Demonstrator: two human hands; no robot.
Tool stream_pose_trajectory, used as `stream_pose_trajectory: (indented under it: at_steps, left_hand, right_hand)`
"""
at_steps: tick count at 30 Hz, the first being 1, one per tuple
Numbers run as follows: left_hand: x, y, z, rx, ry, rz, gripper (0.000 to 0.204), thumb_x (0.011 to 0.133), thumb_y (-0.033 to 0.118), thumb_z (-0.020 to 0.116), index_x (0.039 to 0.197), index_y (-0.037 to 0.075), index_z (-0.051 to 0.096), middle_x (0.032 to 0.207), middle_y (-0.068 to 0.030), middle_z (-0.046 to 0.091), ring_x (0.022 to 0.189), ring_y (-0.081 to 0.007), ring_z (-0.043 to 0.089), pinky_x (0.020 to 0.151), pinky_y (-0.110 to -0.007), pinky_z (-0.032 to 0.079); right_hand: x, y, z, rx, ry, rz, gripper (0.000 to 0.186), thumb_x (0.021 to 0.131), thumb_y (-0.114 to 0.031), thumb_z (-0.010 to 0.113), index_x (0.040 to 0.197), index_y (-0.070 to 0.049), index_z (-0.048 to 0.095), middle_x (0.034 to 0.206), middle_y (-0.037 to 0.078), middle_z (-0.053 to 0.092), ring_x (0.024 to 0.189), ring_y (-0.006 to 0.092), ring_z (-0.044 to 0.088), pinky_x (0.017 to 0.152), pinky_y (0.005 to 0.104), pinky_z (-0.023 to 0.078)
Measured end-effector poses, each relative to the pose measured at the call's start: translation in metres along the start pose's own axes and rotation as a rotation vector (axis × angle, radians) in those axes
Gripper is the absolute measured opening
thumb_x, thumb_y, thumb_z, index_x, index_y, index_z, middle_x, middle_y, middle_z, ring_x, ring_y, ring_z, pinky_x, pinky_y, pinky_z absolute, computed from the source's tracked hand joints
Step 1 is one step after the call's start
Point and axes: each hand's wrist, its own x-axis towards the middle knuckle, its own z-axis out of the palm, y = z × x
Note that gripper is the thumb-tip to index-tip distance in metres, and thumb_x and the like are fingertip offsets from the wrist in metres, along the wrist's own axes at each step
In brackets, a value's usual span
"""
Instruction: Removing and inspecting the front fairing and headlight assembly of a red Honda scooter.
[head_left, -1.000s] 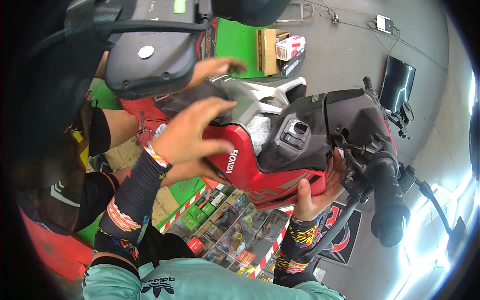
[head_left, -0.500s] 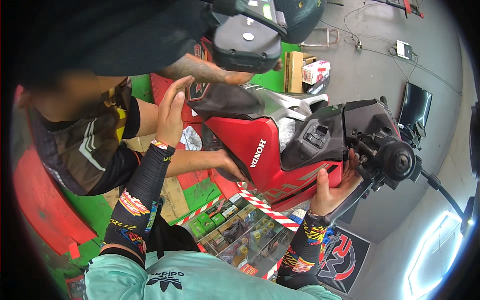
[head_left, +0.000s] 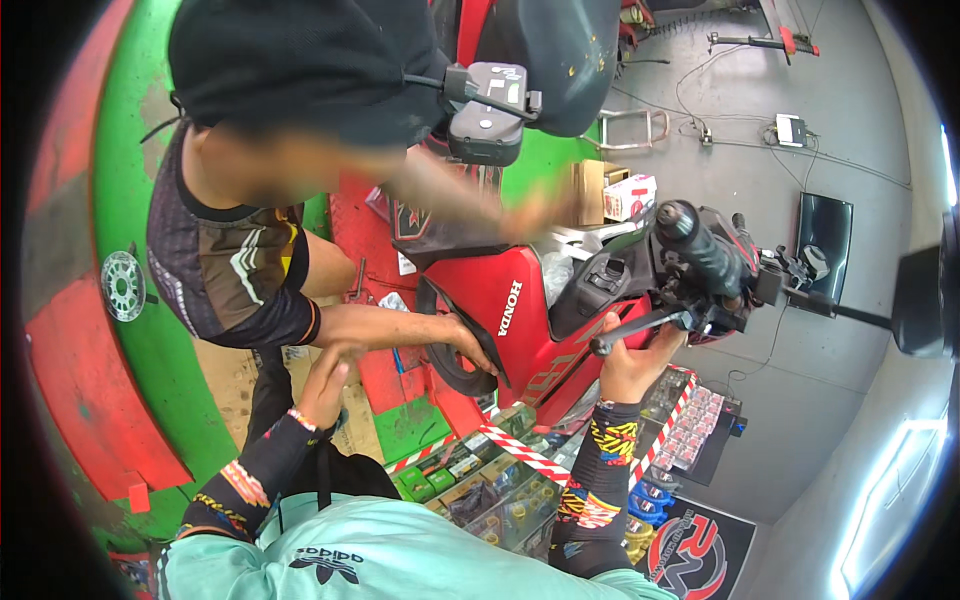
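Observation:
A red motorcycle side panel with grey trim lies along the motorcycle in front of me. My right hand holds its front end, thumb on the near side; the fingertips are partly hidden behind a lever and the handlebar. My left hand is raised off to the left, fingers stretched out, with nothing in it, just below a co-worker's forearm. The co-worker's one hand grips the panel's rear lower corner. Their other hand, smeared by motion, passes over the dark seat-side part of the motorcycle.
The handlebar grip sticks up over the panel, with a mirror farther right. Below stands a glass display case edged in red-white tape. Cardboard boxes sit beyond the motorcycle. A metal disc lies at left.
My left hand has dropped from high beside the motorcycle toward me. The handlebar has swung over the panel, its lever now crossing my right hand. The co-worker's far hand has moved right.

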Motion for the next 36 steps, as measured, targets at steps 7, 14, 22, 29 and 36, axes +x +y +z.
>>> stream_pose_trajectory:
  at_steps: [7,14,22,29,36]
  left_hand:
    - [-0.077,0.007,-0.03,0.072,0.163,-0.018,0.051,0.108,0.044,0.047,0.128,-0.001,0.058,0.119,-0.0164,0.067,0.11,-0.0264,0.066,0.094,-0.038,0.051]
    - [-0.093,0.017,-0.056,0.092,0.322,0.063,0.045,0.111,0.038,0.044,0.135,0.001,0.054,0.123,-0.0135,0.065,0.112,-0.0224,0.062,0.095,-0.037,0.05]
    - [-0.12,0.024,-0.08,0.206,0.396,0.035,0.048,0.11,0.033,0.047,0.142,-0.002,0.051,0.124,-0.0149,0.066,0.109,-0.0234,0.064,0.094,-0.036,0.051]
    - [-0.09,0.056,-0.061,0.232,0.294,0.181,0.047,0.108,0.032,0.05,0.141,-0.001,0.052,0.125,-0.016,0.066,0.111,-0.0247,0.065,0.1,-0.038,0.051]
    - [-0.011,0.154,0.032,0.53,-0.135,0.395,0.035,0.098,0.012,0.064,0.131,0.001,0.066,0.122,-0.0178,0.072,0.112,-0.0287,0.07,0.1,-0.039,0.053]
  right_hand:
    - [0.001,-0.002,-0.004,0.057,0.001,0.017,0.083,0.08,-0.015,0.09,0.148,0.004,0.046,0.147,0.02,0.053,0.14,0.0319,0.049,0.121,0.0408,0.034]
    - [-0.001,0.014,-0.003,-0.02,0.033,0.019,0.065,0.077,-0.027,0.09,0.124,0.005,0.06,0.12,0.024,0.064,0.116,0.0439,0.061,0.103,0.0484,0.048]
    - [0.0,0.024,0.0,0.039,0.09,-0.146,0.054,0.075,-0.025,0.089,0.115,0.002,0.066,0.118,0.021,0.066,0.113,0.042,0.062,0.101,0.0492,0.049]
    - [0.001,0.022,-0.001,0.026,0.147,-0.099,0.067,0.073,-0.03,0.091,0.126,0.001,0.063,0.123,0.022,0.065,0.118,0.0425,0.06,0.104,0.0506,0.048]
    - [-0.029,0.025,0.001,-0.154,0.297,-0.019,0.097,0.072,-0.049,0.092,0.145,-0.003,0.049,0.142,0.021,0.056,0.134,0.0416,0.051,0.113,0.0561,0.039]
